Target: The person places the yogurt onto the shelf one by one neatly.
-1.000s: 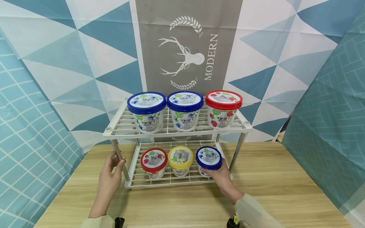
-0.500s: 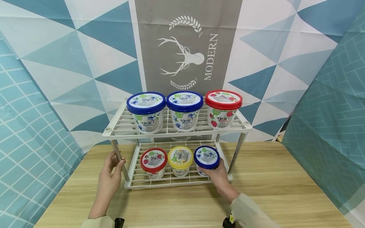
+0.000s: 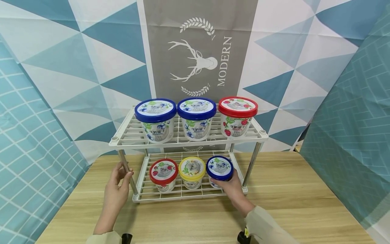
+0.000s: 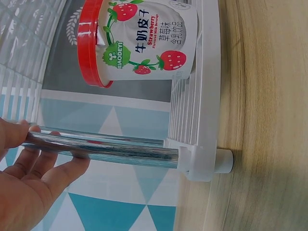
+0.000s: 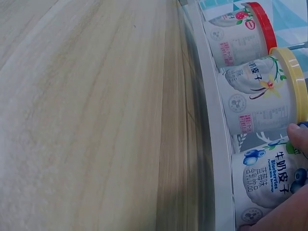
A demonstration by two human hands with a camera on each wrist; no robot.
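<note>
My right hand (image 3: pixel 234 187) grips a blue-lidded blueberry milk tub (image 3: pixel 219 168) at the right of the rack's lower shelf. In the right wrist view the thumb lies on the side of this tub (image 5: pixel 264 180), and its base sits at the shelf edge. Beside it stand a yellow-lidded tub (image 3: pixel 192 169) and a red-lidded strawberry tub (image 3: pixel 163 171). At the rack's front left, my left hand (image 3: pixel 117 189) holds the metal post (image 4: pixel 110 149) between thumb and fingers. The white two-tier rack (image 3: pixel 189 145) stands upright on the table.
Two blue-lidded tubs (image 3: pixel 156 115) (image 3: pixel 196 113) and a red-lidded tub (image 3: pixel 237 112) stand on the upper shelf, above both hands. The wooden table (image 3: pixel 182 220) extends in front. A patterned cloth (image 3: pixel 274 67) hangs behind the rack.
My right hand has slid the blue-lidded tub slightly left, closer to the yellow-lidded one. The left hand stays on the post.
</note>
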